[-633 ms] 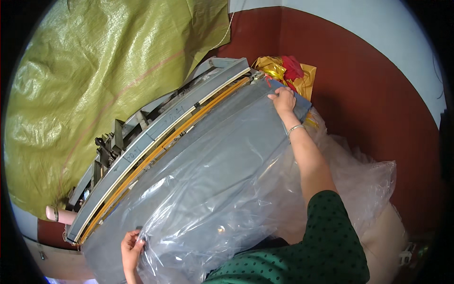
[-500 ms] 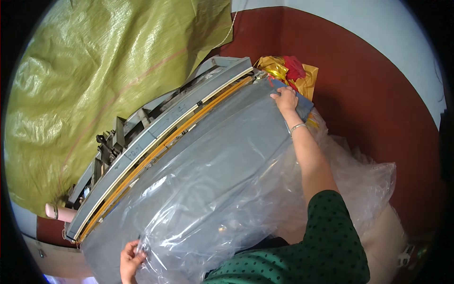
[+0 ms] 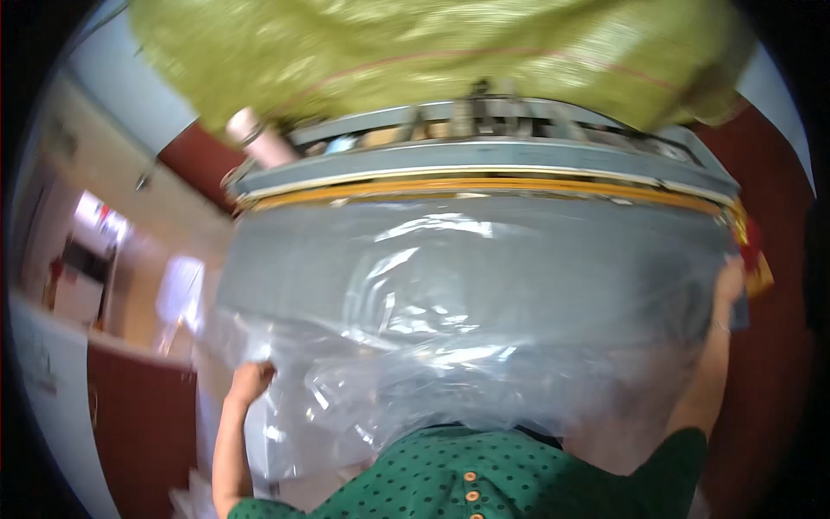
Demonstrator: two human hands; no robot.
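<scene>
A sheet of clear plastic film [image 3: 450, 356] lies wrinkled and shiny over a wide grey panel [image 3: 571, 259], its loose near part bunched against my green dotted top. My left hand [image 3: 252, 381] is closed on the film at the near left. Far over at the panel's right end, my right hand [image 3: 731, 278] rests at the edge close to a red and gold bundle [image 3: 750, 246]. Motion blur smears the right hand's fingers, so their grip is unclear.
Along the panel's far side runs a grey metal frame [image 3: 553, 157] with orange strips [image 3: 484, 185]. Behind it hangs a yellow-green woven sheet [image 3: 450, 43]. A pink roll [image 3: 264, 143] sticks out at the frame's left end. A dark red and pale wall [image 3: 765, 346] stands at right; a doorway opens at left.
My view has swung left and now faces the panel squarely. The left hand, earlier pinching at the film's lower left, is now closed on it; the right hand stays by the panel's right end.
</scene>
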